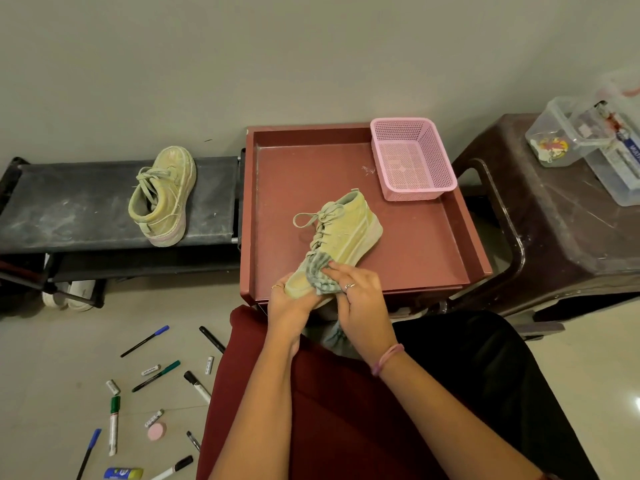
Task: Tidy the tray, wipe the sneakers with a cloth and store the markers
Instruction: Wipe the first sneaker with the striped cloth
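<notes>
A yellow-green sneaker (346,230) lies across the front of the dark red tray (426,251), its toe over the near edge. My left hand (287,306) grips the toe from below. My right hand (360,299) presses a grey-green cloth (320,275) onto the toe, fingers curled round it. The second sneaker (164,195) stands on the black bench (69,206) at the left. Several markers and pens (149,375) lie scattered on the floor at lower left. An empty pink basket (412,157) sits at the tray's back right corner.
A brown plastic stool (554,230) at the right carries clear lidded boxes (568,136). A pink round eraser (156,431) and small batteries lie among the markers. White shoes (69,296) sit under the bench. My lap in red and black cloth fills the foreground.
</notes>
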Demonstrator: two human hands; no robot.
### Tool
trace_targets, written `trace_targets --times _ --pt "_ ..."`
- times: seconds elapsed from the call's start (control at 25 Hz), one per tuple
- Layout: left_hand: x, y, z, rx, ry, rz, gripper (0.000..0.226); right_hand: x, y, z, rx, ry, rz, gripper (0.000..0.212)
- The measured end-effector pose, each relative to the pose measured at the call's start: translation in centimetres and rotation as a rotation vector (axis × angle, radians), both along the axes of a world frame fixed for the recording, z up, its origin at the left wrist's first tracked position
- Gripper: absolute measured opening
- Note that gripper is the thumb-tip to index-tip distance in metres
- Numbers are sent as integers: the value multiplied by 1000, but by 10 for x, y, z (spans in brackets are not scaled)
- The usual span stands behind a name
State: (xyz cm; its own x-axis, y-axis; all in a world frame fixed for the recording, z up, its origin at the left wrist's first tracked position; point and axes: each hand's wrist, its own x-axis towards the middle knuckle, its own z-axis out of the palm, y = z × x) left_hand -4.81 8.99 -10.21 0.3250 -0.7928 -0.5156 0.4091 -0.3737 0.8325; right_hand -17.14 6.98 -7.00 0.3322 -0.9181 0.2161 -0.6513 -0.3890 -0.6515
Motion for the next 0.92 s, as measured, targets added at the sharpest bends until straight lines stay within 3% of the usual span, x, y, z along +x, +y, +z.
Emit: trace_targets --times 0.08,0.24,0.48,0.68,0.8,0.92 --pt "-4 0 4 5 24 23 70 3 -26 4 31 -14 -55 38" --pt "-7 -1 11 24 106 65 52 2 -80 7 144 -61 -361 34" --pt "-1 -3 12 71 181 100 29 8 -3 4 21 -40 -138 40" --pt "-5 -3 17 98 198 102 20 0 -68 3 144 26 -284 37" --pt "-7 -8 17 162 265 154 29 12 -89 -3 117 95 -279 35" --pt "-5 -9 7 188 188 126 52 18 -83 -1 105 43 -328 38"
